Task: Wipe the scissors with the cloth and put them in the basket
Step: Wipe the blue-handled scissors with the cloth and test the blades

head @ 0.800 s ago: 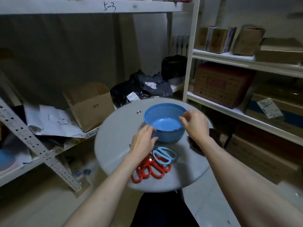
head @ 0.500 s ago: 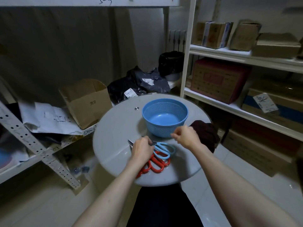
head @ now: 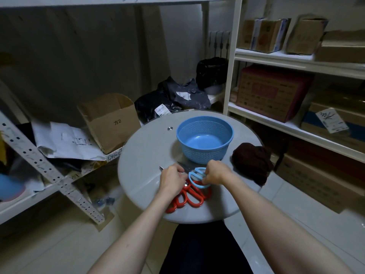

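Right hand [head: 215, 172] moved from basket rim to scissor pile since 0.8 s ago; fingers now curled round loops of blue-handled scissors [head: 198, 177], lifted slightly off table [head: 144, 155]. Left hand [head: 172, 178] kept on pile as 0.5 s ago, fingers curled over blades of red-handled scissors [head: 189, 198]; one tip seen protruding left. Basket [head: 204, 153] released, just behind hands. Cloth [head: 252, 163] untouched, right of basket.
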